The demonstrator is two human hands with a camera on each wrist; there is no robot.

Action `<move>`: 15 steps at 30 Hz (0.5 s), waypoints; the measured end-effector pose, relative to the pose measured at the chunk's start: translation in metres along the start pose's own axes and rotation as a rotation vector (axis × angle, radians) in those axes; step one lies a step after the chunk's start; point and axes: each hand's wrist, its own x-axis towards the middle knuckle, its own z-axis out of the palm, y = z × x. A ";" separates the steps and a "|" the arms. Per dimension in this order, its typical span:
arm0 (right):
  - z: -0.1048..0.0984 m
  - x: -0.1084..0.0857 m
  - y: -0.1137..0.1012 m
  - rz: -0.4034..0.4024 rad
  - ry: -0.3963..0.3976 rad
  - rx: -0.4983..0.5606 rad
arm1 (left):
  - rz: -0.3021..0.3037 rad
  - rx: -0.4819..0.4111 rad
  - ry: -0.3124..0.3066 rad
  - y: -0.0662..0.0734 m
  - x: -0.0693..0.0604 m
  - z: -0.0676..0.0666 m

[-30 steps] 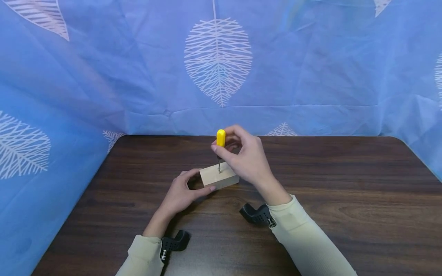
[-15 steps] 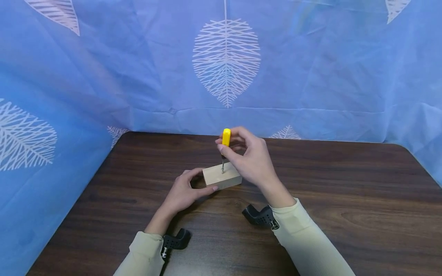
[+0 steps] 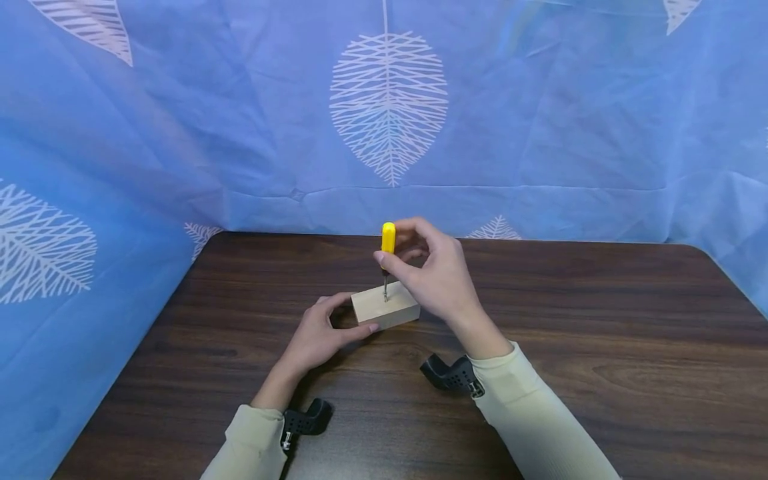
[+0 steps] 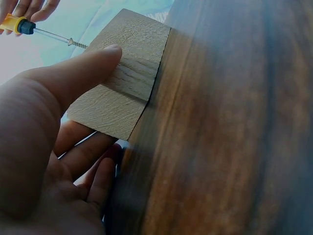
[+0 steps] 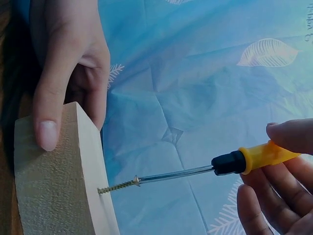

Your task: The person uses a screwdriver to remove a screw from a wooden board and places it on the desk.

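Note:
A pale wooden block point(image 3: 390, 312) lies on the table, gripped at its left end by my left hand point(image 3: 315, 333), thumb along the near side and fingers behind. From the block's top face a screw point(image 5: 117, 187) stands up, its tip in the wood and most of its thread showing. The tip of a screwdriver point(image 3: 388, 239) with a yellow and black handle meets the screw head, the shaft nearly upright. My right hand point(image 3: 441, 273) pinches that handle between thumb and fingers. In the left wrist view the thumb point(image 4: 93, 66) presses on the block's side.
The dark wood-grain table point(image 3: 600, 333) stretches out around both hands. A blue cloth point(image 3: 270, 100) with white leaf prints hangs behind it and along the left. Black wrist devices point(image 3: 450, 375) sit at both cuffs.
The view shifts slightly with the head. The left hand keeps its hold on the block; the screwdriver stays on the screw, with only slight movement of the right fingers on its handle.

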 end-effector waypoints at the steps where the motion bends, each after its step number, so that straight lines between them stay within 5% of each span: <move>1: 0.000 0.000 0.000 0.000 0.001 -0.001 | -0.002 0.001 -0.001 0.000 0.000 0.000; 15: -0.002 0.000 0.000 -0.053 -0.016 0.039 | -0.003 0.004 0.007 0.002 0.000 0.000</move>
